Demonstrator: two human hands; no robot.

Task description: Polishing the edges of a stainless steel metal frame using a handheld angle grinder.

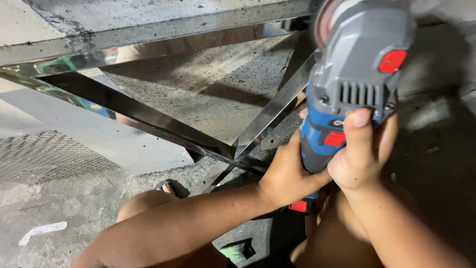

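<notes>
Blue and grey plastic makes up the body of the one power tool in view, an angle grinder (pixel 349 74) held upright at the right of the picture, its round disc end at the top edge and blurred. Three red parts show on it: a round button on the grey head, a switch on the blue body and a catch near its base. A small round label sits on the blue part, too small to make out. The left hand (pixel 287 173) wraps around the lower part of the grinder's body, fingers closed on it. The right hand (pixel 362 154) grips it from the other side, fingers curled shut and the thumb pressed up against the grey head. Just to the left of the tool lies a polished metal frame (pixel 148 114) of shiny bars that cross near the left hand, resting on a rough concrete floor (pixel 213 89). A wire mesh panel (pixel 44 154) lies at the left edge, and one strip of white tape (pixel 42 232) sits on the floor below it.
</notes>
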